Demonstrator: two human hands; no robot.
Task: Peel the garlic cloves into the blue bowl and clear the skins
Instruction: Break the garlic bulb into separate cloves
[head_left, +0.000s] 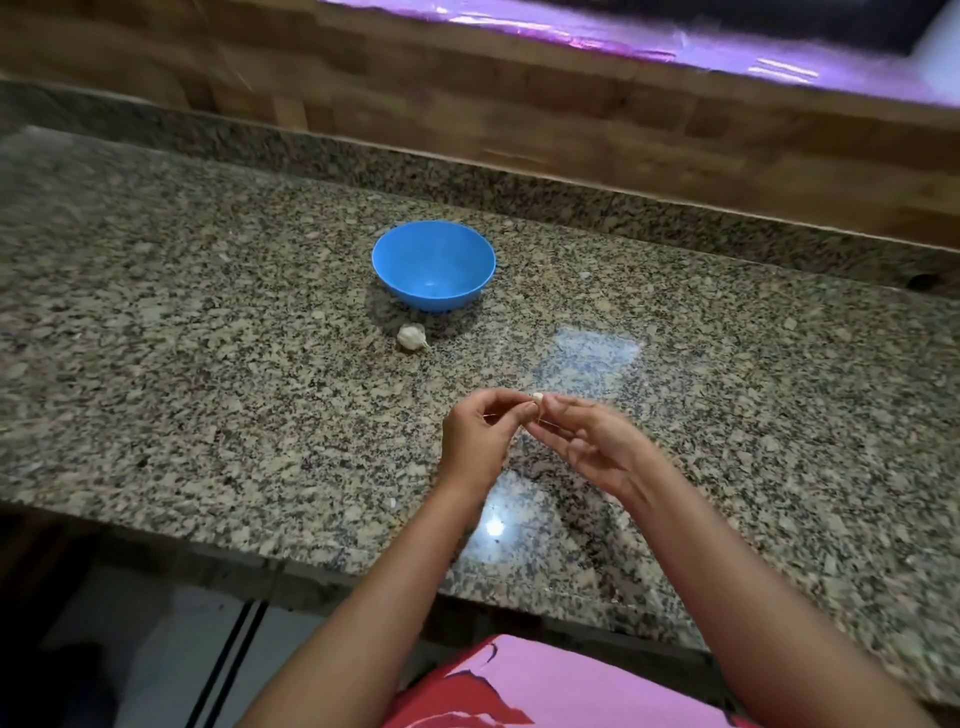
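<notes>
Both hands up over tabletop: left hand and right hand pinch one garlic clove. Garlic bulb just beside blue bowl.

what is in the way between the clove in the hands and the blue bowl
Nothing visible. The left hand and right hand pinch the clove; the garlic bulb lies just before the blue bowl, low and left of the path.

Garlic clove between left hand and right hand, blue bowl beyond.
</notes>
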